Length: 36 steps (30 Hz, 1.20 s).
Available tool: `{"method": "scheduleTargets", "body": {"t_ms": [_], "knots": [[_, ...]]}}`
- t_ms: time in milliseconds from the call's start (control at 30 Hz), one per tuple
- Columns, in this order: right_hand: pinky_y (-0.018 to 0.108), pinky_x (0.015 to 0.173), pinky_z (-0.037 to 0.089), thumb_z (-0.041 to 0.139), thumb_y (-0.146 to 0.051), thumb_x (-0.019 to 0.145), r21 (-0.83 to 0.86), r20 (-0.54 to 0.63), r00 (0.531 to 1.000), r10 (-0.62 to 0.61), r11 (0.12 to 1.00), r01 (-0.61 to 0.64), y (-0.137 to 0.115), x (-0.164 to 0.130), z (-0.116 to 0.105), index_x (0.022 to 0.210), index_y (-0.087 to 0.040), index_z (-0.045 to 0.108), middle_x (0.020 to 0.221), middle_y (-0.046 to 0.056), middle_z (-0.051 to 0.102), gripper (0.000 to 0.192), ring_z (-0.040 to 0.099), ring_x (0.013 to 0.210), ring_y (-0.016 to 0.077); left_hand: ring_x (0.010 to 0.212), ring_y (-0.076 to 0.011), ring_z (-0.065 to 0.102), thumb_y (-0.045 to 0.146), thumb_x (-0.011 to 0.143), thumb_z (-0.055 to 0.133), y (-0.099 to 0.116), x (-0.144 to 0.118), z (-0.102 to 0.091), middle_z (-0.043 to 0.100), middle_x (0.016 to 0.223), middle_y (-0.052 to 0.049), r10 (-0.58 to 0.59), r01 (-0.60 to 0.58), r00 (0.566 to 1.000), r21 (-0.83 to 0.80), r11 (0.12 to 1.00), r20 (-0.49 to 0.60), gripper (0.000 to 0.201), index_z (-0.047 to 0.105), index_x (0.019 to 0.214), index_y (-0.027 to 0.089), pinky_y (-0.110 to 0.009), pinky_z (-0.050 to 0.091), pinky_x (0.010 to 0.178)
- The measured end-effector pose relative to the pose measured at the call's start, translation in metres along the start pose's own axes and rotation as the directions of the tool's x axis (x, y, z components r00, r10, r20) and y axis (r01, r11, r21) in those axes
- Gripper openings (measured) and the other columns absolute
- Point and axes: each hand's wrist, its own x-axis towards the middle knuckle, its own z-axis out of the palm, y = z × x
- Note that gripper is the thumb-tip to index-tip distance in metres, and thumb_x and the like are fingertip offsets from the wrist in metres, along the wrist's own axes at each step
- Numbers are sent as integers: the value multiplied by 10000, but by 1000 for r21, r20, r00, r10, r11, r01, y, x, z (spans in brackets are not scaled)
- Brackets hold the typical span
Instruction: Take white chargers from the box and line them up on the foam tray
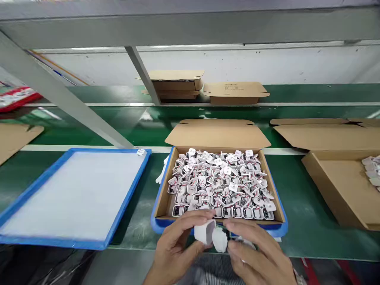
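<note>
My left hand (pixel 179 246) pinches a small white plastic housing (pixel 204 232) between thumb and fingers, in front of the middle box. Close against its right side is a white rough-edged piece (pixel 219 240) with a dark part behind it, gripped by my right hand (pixel 257 250); the fingers hide some of it. Just beyond both hands stands an open cardboard box (pixel 218 134), packed with rows of similar white housings (pixel 227 212) with loose white pieces and thin red wires on top.
Under the middle box lies a blue-rimmed tray (pixel 280 230). To the left is a white board with a blue frame (pixel 127 202). Another open carton (pixel 329 190) with white parts stands right. Two cartons (pixel 236 90) sit on the back ledge. A slanted metal post (pixel 89 114) crosses the left side.
</note>
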Motion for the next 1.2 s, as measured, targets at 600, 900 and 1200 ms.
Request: {"method": "scheduleTargets", "body": {"t_ms": [600, 900, 1200], "knots": [[361, 854, 727, 534, -170, 1027, -266, 86, 996, 1, 964, 22, -14, 5, -3, 1268, -251, 693, 1263, 70, 787, 300, 756, 1181, 272, 1141, -209, 652, 56, 892, 785, 6, 5, -1, 749, 1210, -65, 105, -107, 994, 56, 993, 29, 451, 681, 1289, 243, -343, 543, 1017], [423, 838, 735, 541, -162, 1015, -306, 172, 985, -6, 950, 59, -13, 5, -4, 1367, -243, 671, 1366, 53, 730, 383, 759, 1174, 306, 1131, -205, 619, 74, 869, 818, 1, 4, -1, 781, 1185, -59, 98, -97, 995, 76, 992, 0, 458, 703, 1269, 265, -341, 543, 990], [351, 1035, 652, 597, -88, 990, -162, 90, 996, -15, 986, 30, -19, 22, -1, 1303, -169, 707, 1288, 107, 777, 342, 732, 1229, 257, 1075, -194, 632, 95, 835, 861, -4, 2, 2, 800, 1164, -63, 86, -87, 994, -13, 996, -65, 447, 734, 1232, 254, -309, 566, 947]]}}
